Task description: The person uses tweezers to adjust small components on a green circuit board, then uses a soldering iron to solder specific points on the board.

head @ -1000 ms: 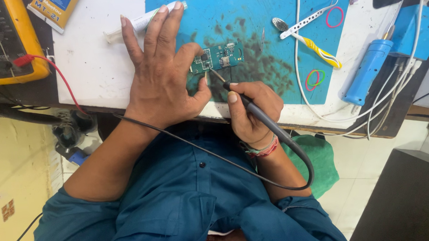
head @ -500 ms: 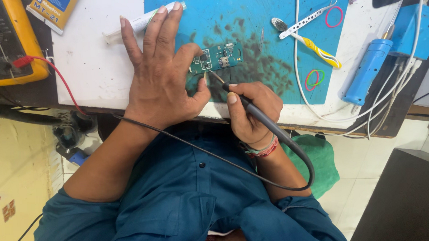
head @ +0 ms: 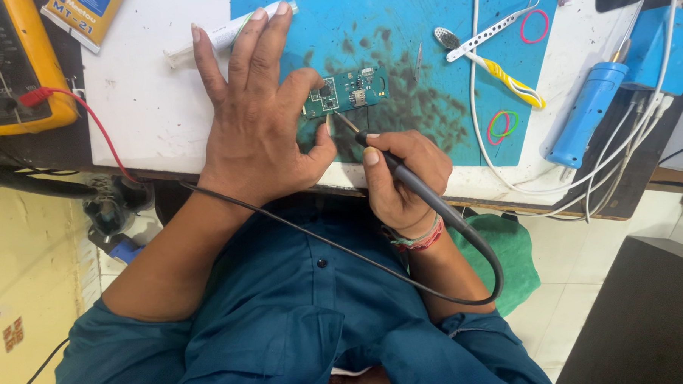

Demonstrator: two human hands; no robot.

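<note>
While the left hand (head: pixel 260 134) lies flat, fingers spread, pinning the green circuit board (head: pixel 347 91) mid-frame, the right hand (head: pixel 401 178) grips a soldering iron (head: pixel 401 175), its tip seemingly touching the board's lower edge.

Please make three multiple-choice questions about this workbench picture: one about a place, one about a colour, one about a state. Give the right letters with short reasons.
1. Where does the circuit board lie?
A. on the blue mat
B. on the yellow meter
C. on the floor

2. What colour is the wire plugged into the meter?
A. green
B. red
C. white

3. What is the right hand doing?
A. resting open and empty
B. gripping the soldering iron like a pen
C. lifting the blue pump

Answers:
1. A: the board sits on the mat, with the left hand on its left end.
2. B: a red wire runs from the meter down past the table edge.
3. B: the fingers close around the soldering iron, whose tip points at the board's lower edge; the blue pump lies untouched.
</note>
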